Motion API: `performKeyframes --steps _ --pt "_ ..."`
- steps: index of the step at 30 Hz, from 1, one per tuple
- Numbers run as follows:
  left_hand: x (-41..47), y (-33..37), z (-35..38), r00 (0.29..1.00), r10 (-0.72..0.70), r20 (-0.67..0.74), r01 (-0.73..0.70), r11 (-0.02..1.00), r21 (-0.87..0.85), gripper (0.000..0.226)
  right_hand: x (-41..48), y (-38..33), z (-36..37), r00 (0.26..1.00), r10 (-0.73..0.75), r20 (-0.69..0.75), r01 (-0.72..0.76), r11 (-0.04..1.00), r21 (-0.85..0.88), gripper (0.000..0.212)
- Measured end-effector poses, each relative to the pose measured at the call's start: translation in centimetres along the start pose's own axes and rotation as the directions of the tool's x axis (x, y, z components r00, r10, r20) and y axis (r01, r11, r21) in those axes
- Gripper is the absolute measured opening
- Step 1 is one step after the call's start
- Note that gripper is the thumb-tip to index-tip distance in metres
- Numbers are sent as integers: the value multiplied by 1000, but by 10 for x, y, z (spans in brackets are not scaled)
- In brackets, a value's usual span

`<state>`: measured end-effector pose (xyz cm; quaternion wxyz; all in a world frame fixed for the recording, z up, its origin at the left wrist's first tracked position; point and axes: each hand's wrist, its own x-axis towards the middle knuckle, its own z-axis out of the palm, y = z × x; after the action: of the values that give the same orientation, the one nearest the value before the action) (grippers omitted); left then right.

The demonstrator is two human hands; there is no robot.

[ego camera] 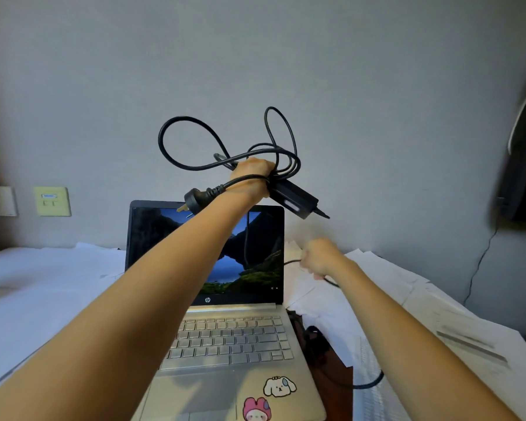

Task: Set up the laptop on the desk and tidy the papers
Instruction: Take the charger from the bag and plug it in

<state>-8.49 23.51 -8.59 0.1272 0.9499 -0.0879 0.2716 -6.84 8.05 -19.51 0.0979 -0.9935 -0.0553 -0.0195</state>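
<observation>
A silver laptop (234, 341) stands open on the desk, its screen lit with a landscape picture and two cartoon stickers on the palm rest. My left hand (251, 177) is raised above the screen, shut on a bundled black charger (295, 194) with looped cable and a wall plug (195, 200) dangling left. My right hand (319, 258) is lower, right of the screen, closed around a thin black cable (331, 281) that runs down over the papers. Loose white papers (407, 299) lie scattered right of the laptop, and more papers (43, 284) cover the left side.
Two wall sockets (52, 201) sit on the wall at left behind the desk. A dark object (520, 165) hangs at the right edge, with a thin wire trailing down the wall. A dark brown strip of desk (331, 390) shows beside the laptop.
</observation>
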Motion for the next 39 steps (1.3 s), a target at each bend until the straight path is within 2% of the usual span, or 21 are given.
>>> performKeyframes --steps 2,4,7,9,13,17,26,30,39 --pt "3 -6 2 1000 -3 -3 3 1000 9 35 12 9 -6 989 71 -133 -70 997 10 28" --pt "9 -13 5 1000 -18 -4 18 1000 17 35 23 15 -13 966 115 -231 -96 991 89 21" --pt "24 -27 13 999 -43 9 43 999 0 35 42 16 -22 935 137 -327 -81 980 179 19" --pt "38 -37 18 998 -62 10 62 998 -13 35 62 14 -25 923 142 -359 -59 971 233 29" --pt "70 -53 24 993 -107 51 110 993 -49 39 101 5 -34 923 138 -360 -31 957 288 24" --pt "103 -70 21 972 -205 118 218 969 -114 43 128 -4 -60 916 127 -380 5 945 327 25" --pt "158 -93 -25 923 -326 207 342 938 -50 46 176 -36 -124 969 71 -238 33 911 410 21" --pt "163 -106 -44 875 -420 241 443 895 -51 43 198 -64 -136 986 -11 -165 74 923 378 20" --pt "149 -175 -73 763 -591 261 629 772 -89 36 226 -149 -128 979 -150 -141 193 910 368 19"
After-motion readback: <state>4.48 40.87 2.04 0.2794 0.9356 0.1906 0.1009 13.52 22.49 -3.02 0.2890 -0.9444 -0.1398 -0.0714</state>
